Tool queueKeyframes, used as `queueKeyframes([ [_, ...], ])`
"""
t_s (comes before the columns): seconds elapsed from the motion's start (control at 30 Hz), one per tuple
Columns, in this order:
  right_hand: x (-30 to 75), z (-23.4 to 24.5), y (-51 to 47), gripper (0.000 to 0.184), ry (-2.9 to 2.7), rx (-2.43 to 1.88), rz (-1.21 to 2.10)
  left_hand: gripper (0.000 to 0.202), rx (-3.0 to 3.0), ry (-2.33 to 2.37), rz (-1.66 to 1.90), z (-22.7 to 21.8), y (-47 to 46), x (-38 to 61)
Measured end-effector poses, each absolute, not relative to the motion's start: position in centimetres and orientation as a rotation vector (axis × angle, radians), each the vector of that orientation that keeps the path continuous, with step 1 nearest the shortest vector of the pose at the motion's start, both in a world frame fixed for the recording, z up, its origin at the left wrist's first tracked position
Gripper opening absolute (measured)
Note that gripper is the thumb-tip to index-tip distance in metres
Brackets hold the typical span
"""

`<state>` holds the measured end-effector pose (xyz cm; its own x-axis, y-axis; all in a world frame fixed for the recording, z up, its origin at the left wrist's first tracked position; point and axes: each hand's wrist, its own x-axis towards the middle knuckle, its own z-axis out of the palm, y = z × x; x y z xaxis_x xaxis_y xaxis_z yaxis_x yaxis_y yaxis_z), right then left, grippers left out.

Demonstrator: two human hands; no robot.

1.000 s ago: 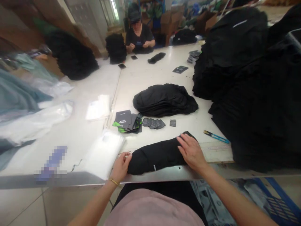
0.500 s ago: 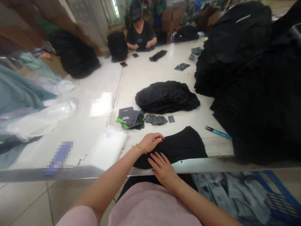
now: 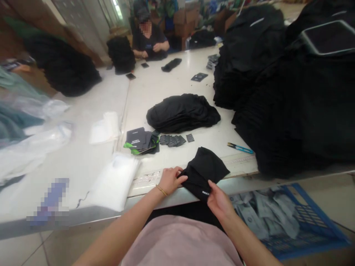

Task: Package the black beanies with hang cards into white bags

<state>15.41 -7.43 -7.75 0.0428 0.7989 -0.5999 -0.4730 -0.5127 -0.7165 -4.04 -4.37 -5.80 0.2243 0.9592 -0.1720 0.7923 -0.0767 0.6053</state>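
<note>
A folded black cloth piece [image 3: 204, 168] with white lettering near its lower corner lies at the table's front edge, partly over it. My left hand [image 3: 169, 180], with a thin bracelet at the wrist, pinches its left corner between thumb and fingers. At the lower right edge, beside the lettering, my right hand [image 3: 219, 201] grips the same cloth. Beyond it are a stack of dark cards with green edges [image 3: 138, 140], several small black labels [image 3: 172, 140] and a low pile of black cloth pieces [image 3: 183, 113].
Blue thread snips [image 3: 240, 148] lie right of the cloth. Tall black cloth stacks [image 3: 249, 62] fill the right side, with a phone [image 3: 328, 37] on top. Clear plastic bags [image 3: 118, 181] lie left. A blue crate [image 3: 307, 221] of packets stands below. A co-worker [image 3: 149, 42] sits opposite.
The cloth went from lying spread under both hands to being folded shorter, its white lettering now showing. My right hand moved right and took its edge. The view shifted right.
</note>
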Motion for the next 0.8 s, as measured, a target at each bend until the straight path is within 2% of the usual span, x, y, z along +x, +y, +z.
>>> queueKeyframes([
  [0.07,16.1,-7.5,-8.4,0.039,-0.628,-1.523,1.420,0.035,1.926,1.720,0.441,-6.1,-4.3,-2.7],
  [0.13,16.9,-7.4,-9.5,0.051,-1.082,-1.629,1.039,0.041,2.050,1.639,0.548,-5.9,-3.8,-1.7],
  [0.2,17.7,-7.5,-10.3,0.058,-1.578,-1.543,0.710,0.051,2.206,1.359,0.566,-5.5,-2.9,-0.9],
  [0.27,18.3,-7.8,-10.4,0.057,-1.945,-1.373,0.602,0.055,2.221,1.141,0.495,-5.1,-1.5,-0.8],
  [0.33,18.6,-8.0,-9.9,0.048,-2.059,-1.285,0.678,0.050,2.082,1.118,0.444,-5.0,-0.3,-1.2],
  [0.4,18.8,-7.9,-9.0,0.040,-1.887,-1.360,0.882,0.038,1.869,1.160,0.441,-5.2,0.6,-2.1],
  [0.53,18.4,-6.9,-6.8,0.039,-0.957,-1.594,1.451,0.050,1.686,1.190,0.498,-5.8,0.8,-2.8],
  [0.6,17.9,-6.4,-6.0,0.039,-0.584,-1.568,1.661,0.047,1.761,1.378,0.449,-6.1,0.6,-1.8],
  [0.73,17.2,-5.9,-5.6,0.035,-0.454,-1.497,1.754,0.048,1.792,1.809,0.276,-6.3,0.6,0.7],
  [0.8,17.1,-5.8,-5.7,0.036,-0.474,-1.488,1.714,0.048,1.709,1.847,0.387,-6.2,0.2,1.1],
])
